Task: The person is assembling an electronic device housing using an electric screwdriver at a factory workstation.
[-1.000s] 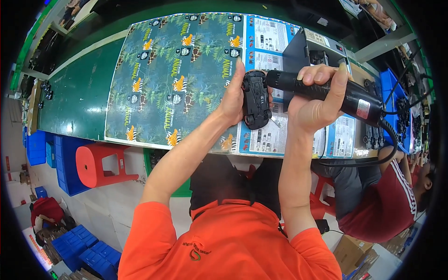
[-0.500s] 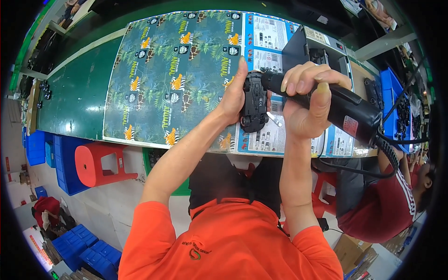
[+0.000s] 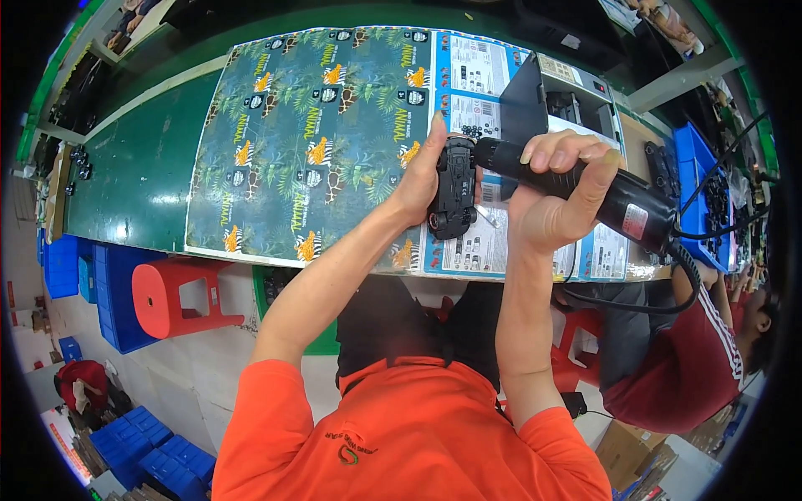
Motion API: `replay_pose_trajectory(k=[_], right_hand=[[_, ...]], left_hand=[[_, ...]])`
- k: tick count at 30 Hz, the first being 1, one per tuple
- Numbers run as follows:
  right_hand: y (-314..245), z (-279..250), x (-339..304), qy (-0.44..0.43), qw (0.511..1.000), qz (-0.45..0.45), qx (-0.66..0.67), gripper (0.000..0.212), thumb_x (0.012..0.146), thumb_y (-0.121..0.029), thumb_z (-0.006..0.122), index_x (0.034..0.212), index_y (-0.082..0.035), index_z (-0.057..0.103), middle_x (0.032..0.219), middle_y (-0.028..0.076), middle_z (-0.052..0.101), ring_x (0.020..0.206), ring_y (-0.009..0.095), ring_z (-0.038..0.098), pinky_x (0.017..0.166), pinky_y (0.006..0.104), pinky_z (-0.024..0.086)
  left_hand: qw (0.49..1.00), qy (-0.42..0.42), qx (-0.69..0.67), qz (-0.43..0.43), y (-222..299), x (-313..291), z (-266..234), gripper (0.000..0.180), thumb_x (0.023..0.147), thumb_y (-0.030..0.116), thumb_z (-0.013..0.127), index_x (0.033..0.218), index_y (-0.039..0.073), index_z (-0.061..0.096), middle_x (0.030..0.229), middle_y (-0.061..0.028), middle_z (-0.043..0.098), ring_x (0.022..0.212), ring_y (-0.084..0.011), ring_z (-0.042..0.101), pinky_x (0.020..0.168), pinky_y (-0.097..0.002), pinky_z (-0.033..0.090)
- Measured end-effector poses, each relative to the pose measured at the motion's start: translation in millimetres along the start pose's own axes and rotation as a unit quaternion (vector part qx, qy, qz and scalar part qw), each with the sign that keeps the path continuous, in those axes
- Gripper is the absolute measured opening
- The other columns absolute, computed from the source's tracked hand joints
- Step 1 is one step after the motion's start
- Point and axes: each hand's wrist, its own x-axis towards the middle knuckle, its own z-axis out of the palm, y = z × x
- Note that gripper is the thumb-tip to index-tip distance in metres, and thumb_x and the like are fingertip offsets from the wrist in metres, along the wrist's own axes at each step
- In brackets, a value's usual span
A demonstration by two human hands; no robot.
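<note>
A black toy car (image 3: 456,188) is upside down, its underside facing me, above the printed sheets. My left hand (image 3: 418,184) grips it along its left side, thumb pointing away from me. In my right hand (image 3: 558,184) lies a black electric screwdriver (image 3: 639,209), fingers wrapped around its body. The screwdriver's front end reaches the far right corner of the car; whether the bit touches a screw cannot be seen. Just beyond the car sits a cluster of small black parts (image 3: 478,131). A thin whitish piece (image 3: 489,217) lies right of the car, partly hidden.
Animal-print sheets (image 3: 309,150) cover much of the green table (image 3: 138,167). A dark open box (image 3: 568,104) stands at the far right, near a blue bin (image 3: 700,167) of black parts. The screwdriver's cable (image 3: 689,288) loops right. Another person (image 3: 681,359) sits there; a red stool (image 3: 171,299) stands left.
The car and the screwdriver's front end have shifted slightly toward me. My right thumb and fingers have changed position a little on the screwdriver; both hands keep their hold.
</note>
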Motion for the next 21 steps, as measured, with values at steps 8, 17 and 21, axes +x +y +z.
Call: replay_pose_trajectory(k=[8, 17, 21], right_hand=[[-20, -16, 21, 0.047, 0.997, 0.012, 0.062, 0.035, 0.096, -0.047, 0.058, 0.094, -0.012, 0.056, 0.069, 0.001, 0.050, 0.062, 0.015, 0.049, 0.062, 0.0307, 0.041], [-91, -122, 145, 0.206, 0.970, -0.061, 0.111, 0.039, 0.093, -0.044, 0.065, 0.085, -0.010, 0.048, 0.065, 0.003, 0.048, 0.061, 0.018, 0.050, 0.069, 0.0346, 0.046], [-66, -150, 148, 0.224, 0.973, 0.006, 0.052, 0.030, 0.093, -0.031, 0.066, 0.083, -0.009, 0.048, 0.063, 0.002, 0.047, 0.059, 0.017, 0.049, 0.065, 0.0339, 0.045]], left_hand=[[0.999, -0.024, 0.018, -0.022, -3, 4, -6, 0.080, 0.091, 0.077, 0.029, 0.111, 0.005, 0.057, 0.085, -0.0089, 0.063, 0.070, -0.0203, 0.065, 0.067, -0.0348, 0.056], [0.997, -0.028, 0.064, -0.023, 8, -1, -1, 0.041, 0.091, 0.032, 0.064, 0.117, 0.001, 0.056, 0.089, -0.0095, 0.064, 0.074, -0.0194, 0.066, 0.071, -0.0341, 0.058], [0.998, -0.035, 0.046, -0.017, 7, -3, -6, 0.044, 0.076, 0.004, 0.060, 0.119, -0.002, 0.055, 0.093, -0.0119, 0.064, 0.081, -0.0233, 0.066, 0.076, -0.0386, 0.058]])
